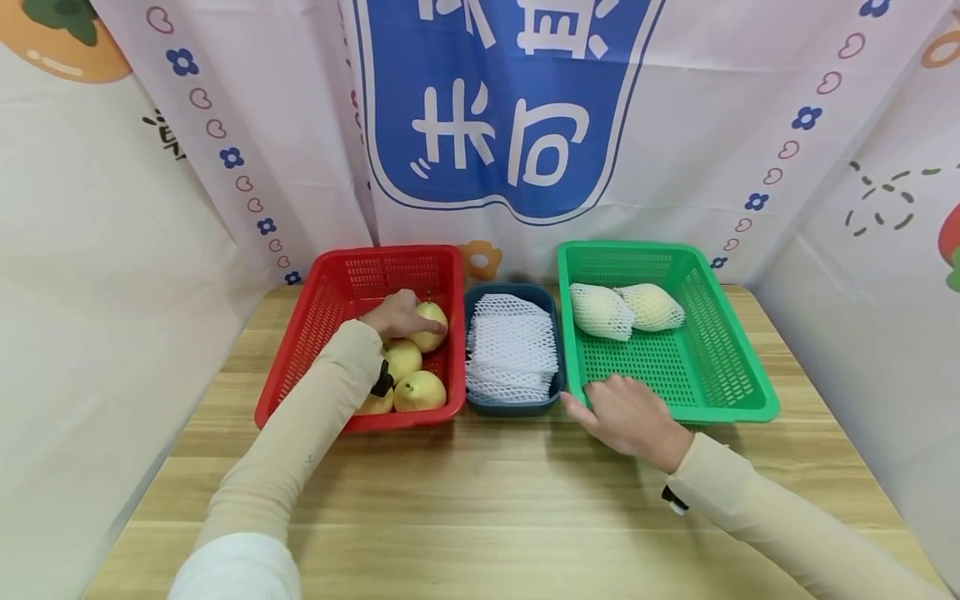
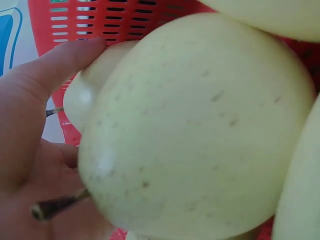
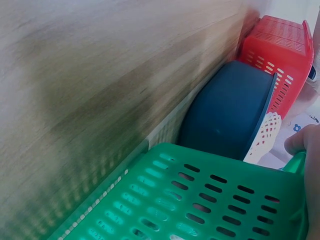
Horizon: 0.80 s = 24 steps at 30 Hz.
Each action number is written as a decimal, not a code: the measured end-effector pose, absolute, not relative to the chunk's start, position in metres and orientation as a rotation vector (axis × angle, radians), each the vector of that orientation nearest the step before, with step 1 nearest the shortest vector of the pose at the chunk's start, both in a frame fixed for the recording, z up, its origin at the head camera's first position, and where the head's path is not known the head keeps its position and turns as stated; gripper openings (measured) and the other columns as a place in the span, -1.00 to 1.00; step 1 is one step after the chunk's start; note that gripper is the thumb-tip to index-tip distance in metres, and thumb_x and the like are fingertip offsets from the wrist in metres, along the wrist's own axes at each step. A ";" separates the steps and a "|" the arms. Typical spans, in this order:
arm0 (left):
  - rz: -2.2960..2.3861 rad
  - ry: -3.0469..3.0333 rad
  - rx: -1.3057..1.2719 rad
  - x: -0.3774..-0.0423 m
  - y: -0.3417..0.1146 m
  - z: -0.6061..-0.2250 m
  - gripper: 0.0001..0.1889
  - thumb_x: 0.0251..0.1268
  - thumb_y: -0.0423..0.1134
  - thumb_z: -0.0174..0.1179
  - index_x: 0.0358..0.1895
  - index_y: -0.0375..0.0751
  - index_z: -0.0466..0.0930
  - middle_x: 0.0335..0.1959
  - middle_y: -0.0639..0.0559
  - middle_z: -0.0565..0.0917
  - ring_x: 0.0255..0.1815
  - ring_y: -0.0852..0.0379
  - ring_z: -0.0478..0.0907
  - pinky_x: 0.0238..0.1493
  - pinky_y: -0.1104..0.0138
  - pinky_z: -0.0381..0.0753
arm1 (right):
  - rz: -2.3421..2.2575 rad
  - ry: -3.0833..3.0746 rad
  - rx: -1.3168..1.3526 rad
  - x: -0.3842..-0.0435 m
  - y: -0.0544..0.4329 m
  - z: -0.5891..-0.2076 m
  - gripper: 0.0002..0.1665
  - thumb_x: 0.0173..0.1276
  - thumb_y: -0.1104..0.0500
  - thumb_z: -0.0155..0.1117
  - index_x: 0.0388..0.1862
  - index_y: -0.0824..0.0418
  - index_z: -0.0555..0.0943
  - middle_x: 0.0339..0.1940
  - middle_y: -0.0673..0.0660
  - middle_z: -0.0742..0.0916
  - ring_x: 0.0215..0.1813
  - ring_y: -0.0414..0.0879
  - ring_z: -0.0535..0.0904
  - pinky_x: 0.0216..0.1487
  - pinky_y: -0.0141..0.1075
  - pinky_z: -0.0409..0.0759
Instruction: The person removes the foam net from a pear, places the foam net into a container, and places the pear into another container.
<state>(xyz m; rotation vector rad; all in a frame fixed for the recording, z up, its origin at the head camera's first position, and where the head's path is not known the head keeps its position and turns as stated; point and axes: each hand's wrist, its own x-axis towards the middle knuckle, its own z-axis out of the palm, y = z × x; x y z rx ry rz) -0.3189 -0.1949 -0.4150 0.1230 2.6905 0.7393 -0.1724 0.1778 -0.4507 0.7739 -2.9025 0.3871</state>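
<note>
My left hand (image 1: 395,315) reaches into the red basket (image 1: 300,350) and grips a pale yellow pear (image 1: 431,340) near its back right side. In the left wrist view, the thumb lies over that pear (image 2: 82,100), which is partly hidden behind a nearer pear (image 2: 200,125) with a dark stem. More bare pears (image 1: 420,392) lie in front of the hand. At the front left corner of the green basket (image 1: 720,413), my right hand (image 1: 630,421) holds the rim, its thumb outside; the right wrist view cuts off most of this hand.
Between the baskets stands a dark blue tub (image 1: 514,409) with a stack of white foam nets (image 1: 513,346). Two netted pears (image 1: 602,312) lie at the back left inside the green basket. All stand on a wooden table (image 1: 480,500), with a printed curtain (image 1: 300,108) behind.
</note>
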 end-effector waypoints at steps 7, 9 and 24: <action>0.654 2.748 0.160 -0.314 -0.194 -0.409 -0.42 0.21 0.09 0.49 0.02 -0.28 0.48 -0.18 -0.15 0.59 -0.16 -0.05 0.54 -0.25 0.27 0.53 | 0.393 -2.877 0.789 -0.171 0.177 -0.450 -0.31 0.66 -0.13 0.08 -0.75 -0.02 0.24 -0.79 -0.15 0.24 -0.75 -0.26 0.24 -0.69 -0.37 0.19; 0.641 2.750 0.159 -0.314 -0.194 -0.408 -0.43 0.20 0.09 0.49 0.00 -0.27 0.49 -0.19 -0.14 0.59 -0.16 -0.05 0.55 -0.25 0.26 0.53 | 0.398 -2.872 0.794 -0.170 0.177 -0.449 -0.31 0.66 -0.13 0.08 -0.75 -0.02 0.24 -0.78 -0.15 0.24 -0.75 -0.26 0.24 -0.68 -0.37 0.18; 0.697 2.632 0.149 -0.308 -0.203 -0.400 -0.56 0.30 0.10 0.40 -0.24 -0.18 0.45 -0.47 0.01 0.45 -0.34 0.05 0.51 -0.36 0.34 0.49 | 0.391 -2.880 0.785 -0.170 0.177 -0.449 -0.31 0.65 -0.13 0.09 -0.75 -0.01 0.24 -0.79 -0.14 0.25 -0.76 -0.25 0.24 -0.68 -0.37 0.18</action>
